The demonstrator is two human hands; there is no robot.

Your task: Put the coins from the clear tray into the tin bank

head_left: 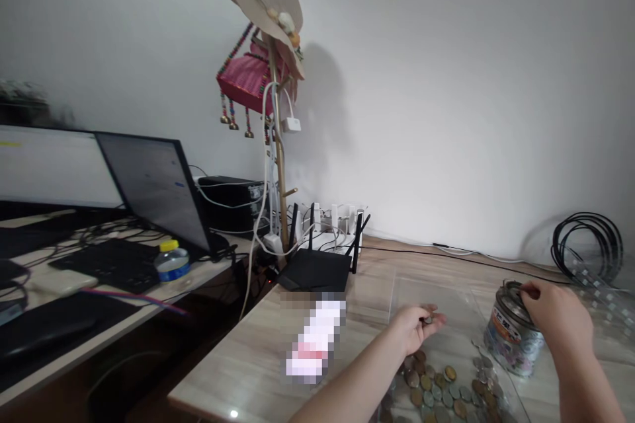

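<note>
Between the thumb and fingers of my left hand sits what looks like a coin. Many loose coins, some brassy and some silvery, lie spread below that hand on a clear plastic sheet or tray. My right hand is pinched at the top of a round metal tin with a colourful printed label, which stands upright to the right of the coins. Whatever its fingertips hold, if anything, is hidden. A wire handle shows on the tin's rim.
A black router with upright antennas stands at the back left of the wooden table. A blurred-out bright item lies before it. Coiled black cable rests against the wall. Left, a desk holds a laptop and bottle.
</note>
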